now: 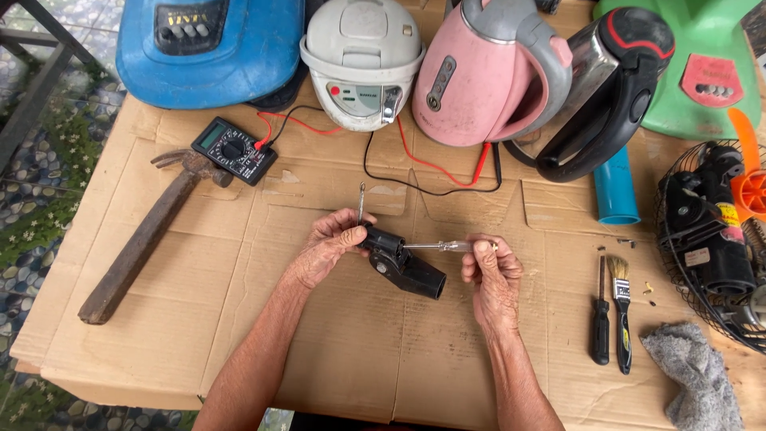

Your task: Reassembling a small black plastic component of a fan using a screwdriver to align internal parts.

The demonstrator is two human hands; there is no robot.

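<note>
Left hand [331, 243] gripping one black part [403, 267], right hand [491, 271] closed on one screwdriver [439, 247], two kettles [495, 72], one hammer [148, 231]

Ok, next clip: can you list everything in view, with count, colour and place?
Cardboard sheet: one, brown, covers the table.
Hammer: one, rusty brown, left.
Multimeter: one, black, red and black leads, upper left.
Blue housing: one, top left.
Rice cooker: one, white-grey, top centre.
Pink kettle: one, top centre.
Steel kettle: one, black handle, top right.
Blue pipe: one, right.
Green fan base: one, top right.
Fan motor: one, black, in wire guard, right.
Black screwdriver: one, lower right.
Paintbrush: one, beside it.
Grey rag: one, bottom right.
Black part: one, centre.
Clear-handled screwdriver: one, tip at the part.
Left hand: holds the part.
Right hand: holds the clear-handled screwdriver.
</note>
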